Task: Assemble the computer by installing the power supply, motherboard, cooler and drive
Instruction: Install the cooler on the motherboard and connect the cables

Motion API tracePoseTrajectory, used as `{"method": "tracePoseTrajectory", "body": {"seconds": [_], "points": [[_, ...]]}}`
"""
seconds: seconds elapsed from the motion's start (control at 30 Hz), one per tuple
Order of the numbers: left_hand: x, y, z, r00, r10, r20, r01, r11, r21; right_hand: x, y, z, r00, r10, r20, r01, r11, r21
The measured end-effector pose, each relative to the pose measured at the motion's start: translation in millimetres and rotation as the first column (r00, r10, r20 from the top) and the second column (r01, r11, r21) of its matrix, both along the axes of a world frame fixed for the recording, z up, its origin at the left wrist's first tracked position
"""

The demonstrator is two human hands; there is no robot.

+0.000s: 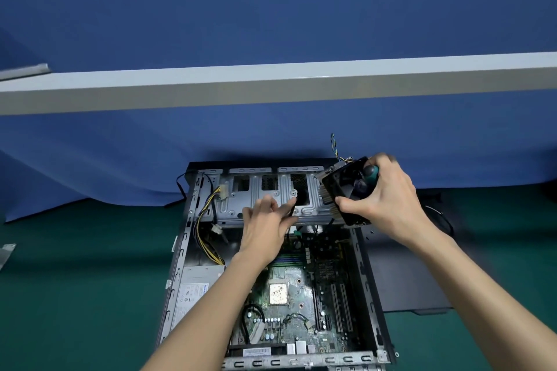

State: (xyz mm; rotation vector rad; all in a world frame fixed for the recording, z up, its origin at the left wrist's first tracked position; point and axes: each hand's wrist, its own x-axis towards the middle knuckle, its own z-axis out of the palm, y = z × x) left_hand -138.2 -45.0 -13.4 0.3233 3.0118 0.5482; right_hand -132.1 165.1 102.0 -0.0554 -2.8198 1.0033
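An open computer case (180, 253) lies on its side on the green mat. Inside it sit the green motherboard (301, 304) with its bare silver CPU (278, 293) and the grey power supply (193, 292) at the left. My right hand (388, 201) holds the black fan cooler (343, 189) with its heatsink fins, tilted above the case's far right corner, along with a teal-handled screwdriver (370, 172). My left hand (268, 226) hovers over the metal drive cage (265, 189), fingers apart, touching a black cable near it.
A dark side panel (407, 274) lies on the mat right of the case. Yellow and black power cables (205, 220) run along the case's left side. A blue cloth backdrop and a grey-white beam (271, 84) stand behind. A metal piece (6, 253) lies at far left.
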Motion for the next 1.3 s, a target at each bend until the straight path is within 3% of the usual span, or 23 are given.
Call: {"method": "tracePoseTrajectory", "body": {"seconds": [0.13, 0.17, 0.2, 0.27, 0.37, 0.43, 0.53, 0.6, 0.7, 0.83, 1.0, 1.3], "points": [[24.1, -11.4, 5.6, 0.939, -0.015, -0.345, 0.057, 0.992, 0.114, 4.0, -4.9, 2.0, 0.999, 0.036, 0.004, -0.036, 0.999, -0.010], [32.1, -13.5, 4.5, 0.954, -0.081, -0.287, 0.109, 0.990, 0.085, 5.7, -6.2, 2.0, 0.998, 0.056, 0.000, -0.056, 0.998, -0.017], [40.3, -13.3, 1.9, 0.979, -0.160, -0.126, 0.164, 0.986, 0.027, 7.6, -8.7, 1.8, 0.997, 0.079, -0.007, -0.079, 0.997, -0.019], [53.9, -10.5, -7.5, 0.939, -0.239, 0.247, 0.279, 0.950, -0.141, 12.0, -16.0, 2.2, 0.992, 0.126, -0.016, -0.126, 0.992, -0.001], [70.7, -7.4, -29.4, 0.764, -0.087, 0.640, 0.275, 0.940, -0.200, 20.6, -29.6, 4.0, 0.973, 0.229, 0.021, -0.229, 0.973, 0.013], [80.3, -5.5, -40.7, 0.673, -0.003, 0.740, 0.274, 0.930, -0.246, 26.9, -35.9, 3.9, 0.955, 0.291, 0.064, -0.291, 0.957, -0.003], [85.8, -1.7, -51.2, 0.687, 0.092, 0.721, 0.303, 0.865, -0.399, 36.0, -43.8, -1.3, 0.927, 0.357, 0.115, -0.359, 0.933, 0.001], [86.5, 1.3, -55.5, 0.684, 0.118, 0.720, 0.257, 0.885, -0.389, 41.7, -49.7, -6.3, 0.910, 0.387, 0.150, -0.393, 0.920, 0.006], [88.9, -0.8, -53.7, 0.633, 0.124, 0.764, 0.169, 0.941, -0.293, 47.9, -57.2, -15.1, 0.886, 0.413, 0.210, -0.422, 0.906, 0.002], [87.4, -15.9, -39.1, 0.655, 0.007, 0.756, 0.082, 0.993, -0.081, 55.2, -64.3, -28.1, 0.859, 0.439, 0.263, -0.453, 0.891, -0.005], [93.8, -36.6, -18.4, 0.616, -0.170, 0.769, 0.047, 0.983, 0.180, 59.9, -76.2, -43.6, 0.831, 0.430, 0.353, -0.459, 0.888, -0.002], [106.2, -38.7, -9.5, 0.662, -0.165, 0.731, 0.175, 0.983, 0.063, 60.8, -99.6, -69.3, 0.791, 0.371, 0.486, -0.519, 0.828, 0.212]]}}
